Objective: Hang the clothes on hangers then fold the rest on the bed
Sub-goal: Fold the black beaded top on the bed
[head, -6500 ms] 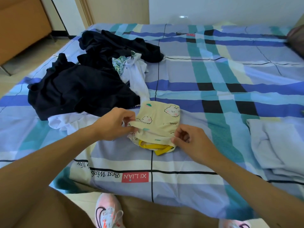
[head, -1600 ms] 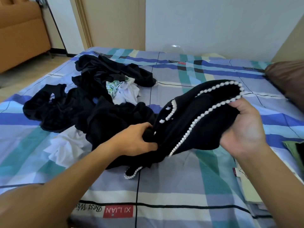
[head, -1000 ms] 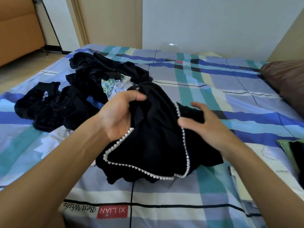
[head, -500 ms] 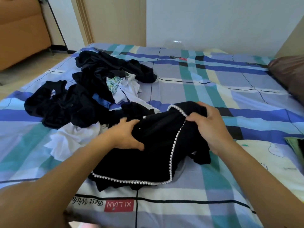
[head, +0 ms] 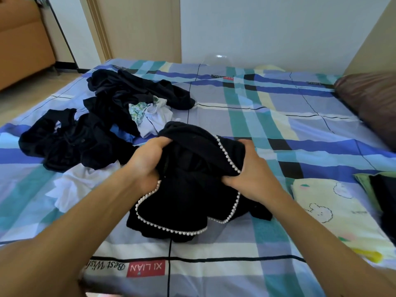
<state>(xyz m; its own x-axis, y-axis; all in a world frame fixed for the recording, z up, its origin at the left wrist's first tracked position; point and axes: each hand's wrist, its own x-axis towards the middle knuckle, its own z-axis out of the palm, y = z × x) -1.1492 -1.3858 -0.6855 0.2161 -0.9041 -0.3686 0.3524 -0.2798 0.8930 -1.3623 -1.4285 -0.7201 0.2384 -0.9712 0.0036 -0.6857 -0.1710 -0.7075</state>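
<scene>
A black garment with a white pearl trim lies bunched on the plaid bed sheet, partly lifted between both hands. My left hand grips its left side, fingers buried in the cloth. My right hand grips the right side at the pearl edge. To the left lies a heap of dark clothes with a white and green-patterned piece and a white garment. A folded pale yellow cartoon-print garment rests at the right.
A brown pillow sits at the far right of the bed. Dark folded cloth lies at the right edge. An orange sofa stands on the floor at the far left. A wall and door frame stand behind the bed.
Both hands have drawn closer together and raised the top of the black pearl-trimmed garment, bunching it more. The lower pearl edge has shifted on the sheet.
</scene>
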